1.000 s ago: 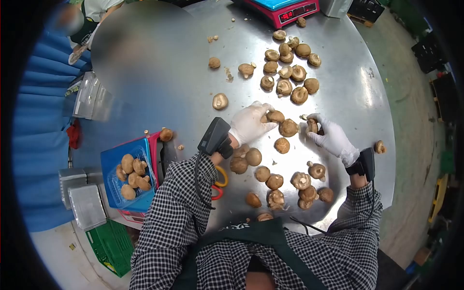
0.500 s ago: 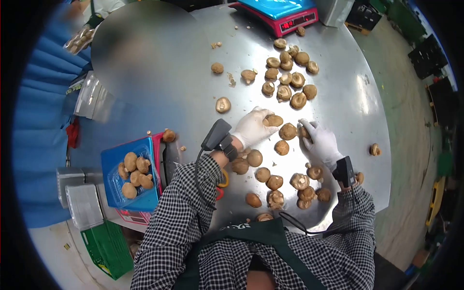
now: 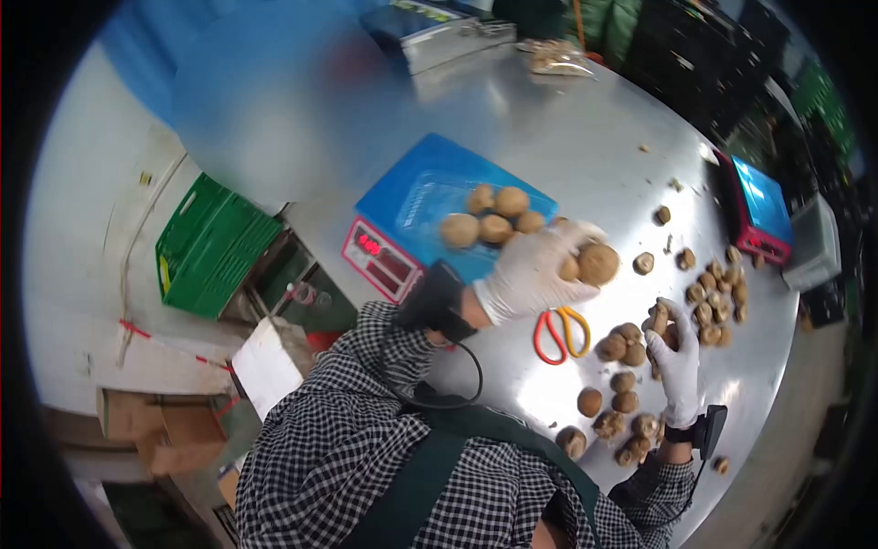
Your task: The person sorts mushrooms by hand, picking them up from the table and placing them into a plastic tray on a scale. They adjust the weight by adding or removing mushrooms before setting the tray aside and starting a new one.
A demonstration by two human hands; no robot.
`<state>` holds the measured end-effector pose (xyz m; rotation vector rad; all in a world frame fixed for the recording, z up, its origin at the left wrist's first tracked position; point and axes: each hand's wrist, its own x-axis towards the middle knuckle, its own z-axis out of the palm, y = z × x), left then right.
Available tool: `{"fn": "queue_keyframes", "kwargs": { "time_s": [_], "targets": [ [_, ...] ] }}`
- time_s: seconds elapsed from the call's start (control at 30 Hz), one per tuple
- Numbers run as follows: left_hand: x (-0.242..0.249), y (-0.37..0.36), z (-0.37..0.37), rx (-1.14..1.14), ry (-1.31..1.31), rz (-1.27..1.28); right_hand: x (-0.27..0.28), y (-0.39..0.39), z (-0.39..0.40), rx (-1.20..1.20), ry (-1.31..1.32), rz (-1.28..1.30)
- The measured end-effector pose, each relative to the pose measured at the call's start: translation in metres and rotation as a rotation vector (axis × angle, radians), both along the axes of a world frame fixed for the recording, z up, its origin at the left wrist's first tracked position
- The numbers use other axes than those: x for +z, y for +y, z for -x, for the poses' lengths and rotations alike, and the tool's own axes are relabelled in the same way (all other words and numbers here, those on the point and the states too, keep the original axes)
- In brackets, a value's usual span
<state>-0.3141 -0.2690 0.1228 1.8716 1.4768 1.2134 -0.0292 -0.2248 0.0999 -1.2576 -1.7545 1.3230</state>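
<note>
My left hand (image 3: 535,274), in a white glove, grips a brown mushroom (image 3: 599,264), with part of a second one beside it in the fingers. It is just right of a clear plastic tray (image 3: 425,206) that holds several mushrooms (image 3: 460,231) and rests on a blue-topped scale (image 3: 384,197). Farther right, my gloved right hand (image 3: 677,361) has its fingers curled around a mushroom (image 3: 659,318) low over the table; other mushrooms partly show beneath them. Scissors (image 3: 561,336) with red and orange handles lie below my left hand.
Loose mushrooms (image 3: 625,345) are spread over the metal table (image 3: 585,128), with a denser group (image 3: 718,297) on the right. A second scale (image 3: 761,210) stands near the far right edge. A green crate (image 3: 215,247) is off the table on the left.
My view has turned left toward the blue scale. My left hand has moved from among the loose mushrooms to beside the tray, carrying mushrooms. My right hand stays near the loose mushrooms.
</note>
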Motion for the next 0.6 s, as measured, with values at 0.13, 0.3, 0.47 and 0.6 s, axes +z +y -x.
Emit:
{"fn": "queue_keyframes", "kwargs": {
  "time_s": [0.13,0.3,0.47,0.6],
  "targets": [
    [-0.004,-0.026,0.102,0.327,0.113,0.113,0.014,-0.004,0.074,0.116,-0.157,-0.155],
    [-0.048,-0.003,0.179,0.405,0.274,0.052,0.028,-0.012,0.181,0.254,-0.266,-0.44],
    [-0.065,0.012,0.179,0.335,0.413,0.121,0.02,-0.017,0.234,0.274,-0.145,-0.403],
    [-0.063,0.008,0.186,0.294,0.422,0.1,0.013,-0.018,0.243,0.244,-0.154,-0.365]
  ]
}}
